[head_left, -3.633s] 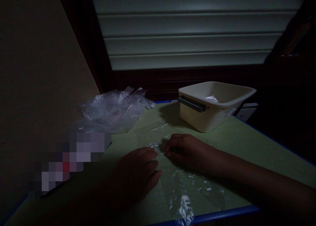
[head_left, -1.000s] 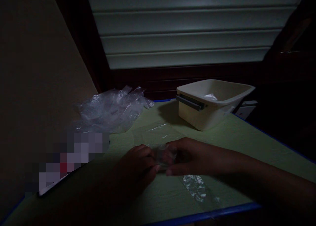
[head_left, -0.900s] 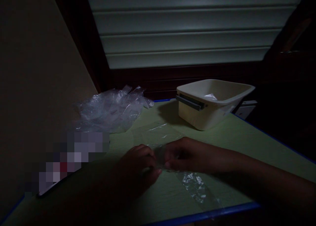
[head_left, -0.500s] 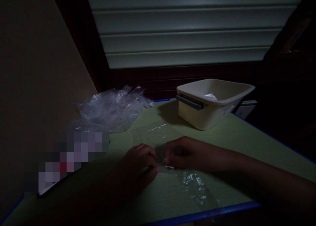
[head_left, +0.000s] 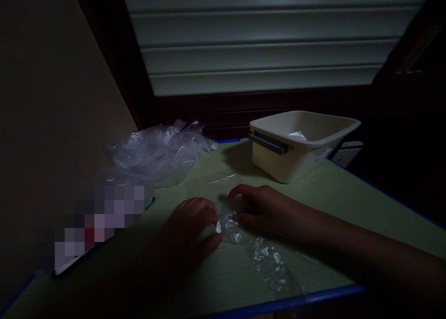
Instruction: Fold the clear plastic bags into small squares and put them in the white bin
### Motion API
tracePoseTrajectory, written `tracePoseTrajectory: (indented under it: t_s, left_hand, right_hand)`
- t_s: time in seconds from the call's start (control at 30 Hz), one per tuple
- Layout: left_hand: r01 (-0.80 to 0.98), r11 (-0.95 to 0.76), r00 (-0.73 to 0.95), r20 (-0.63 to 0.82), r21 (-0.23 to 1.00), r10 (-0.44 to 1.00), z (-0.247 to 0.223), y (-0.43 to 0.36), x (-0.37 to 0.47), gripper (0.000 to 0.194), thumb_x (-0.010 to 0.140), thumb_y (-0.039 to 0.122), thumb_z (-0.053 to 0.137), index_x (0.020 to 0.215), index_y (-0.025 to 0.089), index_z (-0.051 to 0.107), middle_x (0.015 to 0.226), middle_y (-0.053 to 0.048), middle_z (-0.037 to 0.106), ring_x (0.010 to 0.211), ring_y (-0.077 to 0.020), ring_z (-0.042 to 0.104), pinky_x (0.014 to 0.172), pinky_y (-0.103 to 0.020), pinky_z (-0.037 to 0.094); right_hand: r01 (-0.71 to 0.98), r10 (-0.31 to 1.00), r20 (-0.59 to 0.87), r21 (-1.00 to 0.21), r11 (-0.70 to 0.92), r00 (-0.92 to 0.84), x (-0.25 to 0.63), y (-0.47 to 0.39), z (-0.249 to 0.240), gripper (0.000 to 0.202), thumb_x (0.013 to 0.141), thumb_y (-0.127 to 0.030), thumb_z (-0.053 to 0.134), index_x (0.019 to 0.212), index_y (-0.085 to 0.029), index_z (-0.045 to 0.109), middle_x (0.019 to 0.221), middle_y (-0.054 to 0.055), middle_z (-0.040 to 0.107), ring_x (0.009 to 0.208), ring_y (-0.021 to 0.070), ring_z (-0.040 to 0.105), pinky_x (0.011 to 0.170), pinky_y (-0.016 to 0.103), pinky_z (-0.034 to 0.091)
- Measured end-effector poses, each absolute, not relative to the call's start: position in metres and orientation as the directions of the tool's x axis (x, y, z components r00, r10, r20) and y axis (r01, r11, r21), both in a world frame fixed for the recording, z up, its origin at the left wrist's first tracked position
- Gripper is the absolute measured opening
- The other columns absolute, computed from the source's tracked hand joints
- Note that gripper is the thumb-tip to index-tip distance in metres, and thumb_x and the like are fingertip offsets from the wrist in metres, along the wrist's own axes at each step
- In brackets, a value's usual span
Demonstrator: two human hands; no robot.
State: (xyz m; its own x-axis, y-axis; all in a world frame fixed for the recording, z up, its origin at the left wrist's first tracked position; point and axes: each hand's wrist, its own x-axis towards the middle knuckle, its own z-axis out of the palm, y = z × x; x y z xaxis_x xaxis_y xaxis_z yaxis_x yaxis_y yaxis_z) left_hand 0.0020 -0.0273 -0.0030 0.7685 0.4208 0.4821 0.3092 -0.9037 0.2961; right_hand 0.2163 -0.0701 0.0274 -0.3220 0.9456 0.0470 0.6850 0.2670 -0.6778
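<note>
A clear plastic bag point(head_left: 232, 228), long and crinkled, lies flat across the tabletop, running from behind my hands down toward the near edge. My left hand point(head_left: 195, 224) rests at its left side, thumb and fingers parted, with the fingertips at the film. From the right, my right hand point(head_left: 263, 210) reaches over the bag. Its index finger is raised and curved away from the thumb, and the thumb is close to the crinkled part. Neither hand shows a closed grip. Dim light makes the film's outline hard to follow.
A pile of clear plastic bags point(head_left: 156, 154) sits at the back left. A cream bin point(head_left: 278, 166) with a grey handle stands at the back right, some clear plastic inside. A blurred-out flat object point(head_left: 104, 221) lies left. Blue edging point(head_left: 285, 304) borders the green table point(head_left: 334, 258).
My right hand's pinch has opened, its index finger lifting off the bag. My left fingers have spread slightly and shifted a little left. More of the crinkled film shows between the hands.
</note>
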Motion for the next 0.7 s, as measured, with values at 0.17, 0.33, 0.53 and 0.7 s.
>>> tracePoseTrajectory:
  t_s: [0.17,0.33,0.53,0.7]
  left_hand:
    - [0.321,-0.936,0.856,0.38,0.141,0.351,0.004,-0.03,0.002,0.01,0.086,0.01,0.053,0.08,0.018,0.056,0.097,-0.003,0.057,0.091,-0.0198,0.052,0.078,-0.033,0.042]
    - [0.277,-0.948,0.892,0.325,0.155,0.314,0.0,-0.028,0.003,0.016,0.089,0.01,0.049,0.078,0.017,0.059,0.089,-0.001,0.058,0.081,-0.0171,0.052,0.072,-0.029,0.041]
    - [0.307,-0.94,0.894,0.294,0.148,0.338,0.005,-0.033,0.006,0.023,0.09,0.007,0.043,0.077,0.016,0.059,0.082,-0.003,0.06,0.076,-0.0168,0.053,0.067,-0.027,0.043]
    - [0.355,-0.922,0.876,0.29,0.154,0.386,0.005,-0.025,0.001,0.025,0.085,0.002,0.038,0.089,0.014,0.06,0.087,-0.004,0.062,0.081,-0.0194,0.055,0.077,-0.034,0.045]
  right_hand:
    - [0.823,0.942,0.14,-0.458,0.335,-0.306,0.217,-0.069,0.023,0.024,0.082,-0.016,0.056,0.106,-0.016,0.059,0.074,0.002,0.063,0.06,0.0135,0.056,0.054,0.022,0.036]
    - [0.913,0.91,0.213,-0.129,0.388,-0.357,0.215,-0.071,0.027,0.01,0.085,-0.012,0.052,0.087,-0.014,0.062,0.081,0.007,0.061,0.065,0.0161,0.055,0.056,0.025,0.036]
    - [0.796,0.795,0.218,-0.104,0.596,-0.566,0.21,-0.076,0.038,0.012,0.084,-0.007,0.052,0.087,-0.011,0.063,0.083,0.007,0.06,0.071,0.0162,0.055,0.064,0.026,0.04]
    - [0.748,0.762,0.13,-0.147,0.647,-0.634,0.21,-0.078,0.036,0.017,0.09,-0.016,0.048,0.085,-0.013,0.063,0.079,0.005,0.059,0.069,0.0156,0.055,0.064,0.026,0.041]
